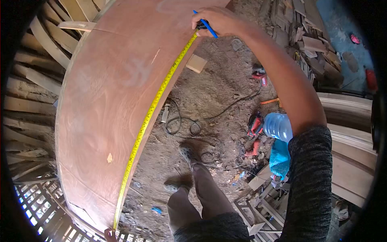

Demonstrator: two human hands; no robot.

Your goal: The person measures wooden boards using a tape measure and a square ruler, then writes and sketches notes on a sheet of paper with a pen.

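A yellow tape measure point(150, 111) lies stretched along the near edge of a large reddish-brown wooden panel point(100, 88). My right hand point(219, 22), at the panel's far end, is closed around the dark tape case. A blue pen point(206, 25) is also held in those fingers, slanting across them. Down at the bottom edge of the view, my left hand point(109, 235) shows only in part, with its fingers pinched at the other end of the tape. A pale chipped spot point(109, 157) marks the panel's surface.
A small wood block point(196, 63) lies beside the panel. Red power tools point(254, 126), a cable point(177, 121), a water jug point(278, 126) and a blue bag point(279, 159) are on the dirt floor. Wood scraps point(316, 44) are piled right; curved planks point(36, 84) stand left.
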